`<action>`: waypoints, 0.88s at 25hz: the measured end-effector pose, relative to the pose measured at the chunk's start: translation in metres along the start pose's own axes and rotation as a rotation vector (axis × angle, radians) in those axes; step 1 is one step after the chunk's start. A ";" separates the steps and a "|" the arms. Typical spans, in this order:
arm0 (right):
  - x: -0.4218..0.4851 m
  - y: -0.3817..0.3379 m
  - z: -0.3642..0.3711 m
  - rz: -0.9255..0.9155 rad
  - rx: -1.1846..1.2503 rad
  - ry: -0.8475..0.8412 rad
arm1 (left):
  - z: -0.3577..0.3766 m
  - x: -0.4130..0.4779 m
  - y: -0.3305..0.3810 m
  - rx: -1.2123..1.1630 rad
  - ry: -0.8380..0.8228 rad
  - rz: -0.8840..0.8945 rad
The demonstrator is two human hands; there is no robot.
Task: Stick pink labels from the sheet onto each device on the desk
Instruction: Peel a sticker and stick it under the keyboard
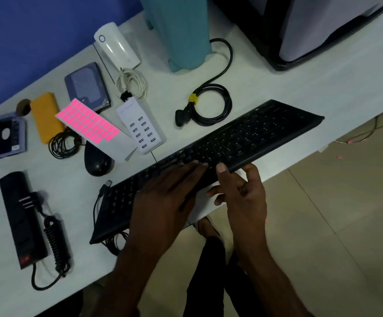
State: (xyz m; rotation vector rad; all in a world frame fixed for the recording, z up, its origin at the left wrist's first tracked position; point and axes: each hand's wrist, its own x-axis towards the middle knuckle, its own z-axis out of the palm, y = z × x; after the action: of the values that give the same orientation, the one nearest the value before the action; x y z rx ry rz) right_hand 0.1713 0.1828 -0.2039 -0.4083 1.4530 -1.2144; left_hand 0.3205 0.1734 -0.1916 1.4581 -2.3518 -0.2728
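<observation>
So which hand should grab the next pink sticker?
Probably the left hand. The pink label sheet lies to the left of both hands, beyond the mouse, so the left is nearer. The right hand is at the keyboard's front edge, farther away.

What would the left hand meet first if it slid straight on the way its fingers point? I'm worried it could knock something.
The left hand lies on the black keyboard, fingers pointing up and right along it. Going straight on, it would likely meet more keys first; height above them is unclear.
</observation>
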 end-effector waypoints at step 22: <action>0.005 0.021 -0.035 0.099 -0.513 0.021 | 0.006 -0.148 -0.068 -0.033 -0.048 -0.777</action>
State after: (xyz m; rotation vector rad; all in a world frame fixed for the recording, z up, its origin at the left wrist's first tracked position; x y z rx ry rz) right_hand 0.1472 0.2028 -0.2297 -0.6603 1.7791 -0.7575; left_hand 0.4336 0.2745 -0.2501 2.3018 -1.6876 -0.5343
